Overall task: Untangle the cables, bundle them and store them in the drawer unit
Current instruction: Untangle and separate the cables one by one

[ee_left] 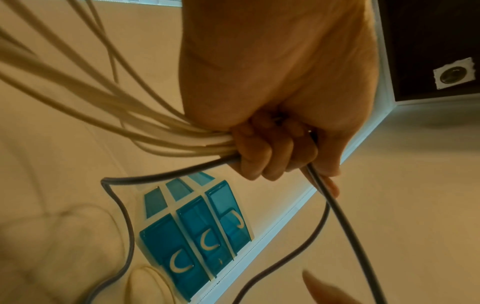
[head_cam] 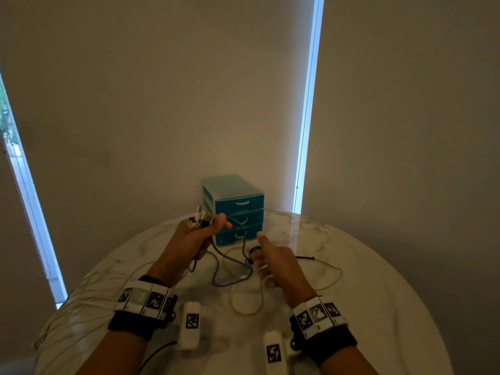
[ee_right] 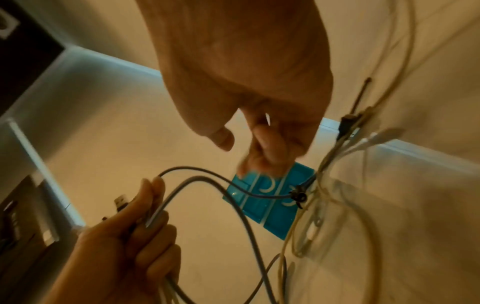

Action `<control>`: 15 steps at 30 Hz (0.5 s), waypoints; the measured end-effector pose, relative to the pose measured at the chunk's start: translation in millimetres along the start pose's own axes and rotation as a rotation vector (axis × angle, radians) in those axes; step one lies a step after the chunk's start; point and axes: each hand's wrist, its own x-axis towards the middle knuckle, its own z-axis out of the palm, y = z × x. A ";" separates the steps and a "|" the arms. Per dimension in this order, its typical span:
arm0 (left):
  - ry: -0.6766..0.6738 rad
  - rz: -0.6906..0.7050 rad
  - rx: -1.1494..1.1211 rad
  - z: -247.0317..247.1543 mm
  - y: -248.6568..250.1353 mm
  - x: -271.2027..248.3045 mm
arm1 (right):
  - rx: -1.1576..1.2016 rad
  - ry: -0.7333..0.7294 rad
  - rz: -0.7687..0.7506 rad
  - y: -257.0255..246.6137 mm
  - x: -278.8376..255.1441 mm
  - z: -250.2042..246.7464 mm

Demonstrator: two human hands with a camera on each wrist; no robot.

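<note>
My left hand (head_cam: 200, 234) is raised over the table and grips a bunch of cables, their plug ends (head_cam: 201, 216) sticking up out of the fist. From that fist (ee_left: 272, 144) a grey cable (head_cam: 230, 266) loops down to the table, and several white cables (ee_left: 103, 98) trail back to the left. My right hand (head_cam: 273, 258) hovers to the right with the thumb up and fingers loosely curled (ee_right: 265, 152); I see nothing held in it. The teal drawer unit (head_cam: 235, 209) stands behind both hands with all three drawers closed.
The round marble table (head_cam: 365, 307) carries loose white cable loops (head_cam: 243, 301) in the middle and along its left edge. A black cable tie (head_cam: 304, 257) lies right of my right hand. Closed blinds hang directly behind the drawer unit.
</note>
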 end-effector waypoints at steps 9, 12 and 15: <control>-0.286 -0.028 0.182 -4.3 13.9 -13.6 | 0.590 -0.055 -0.048 -31.9 27.4 -13.6; -0.357 -0.026 0.318 -0.3 15.0 -13.2 | 0.593 0.059 -0.117 -56.9 29.0 -10.3; -0.242 0.004 0.330 0.5 15.3 -10.8 | 0.555 0.383 -0.232 -75.2 39.3 3.2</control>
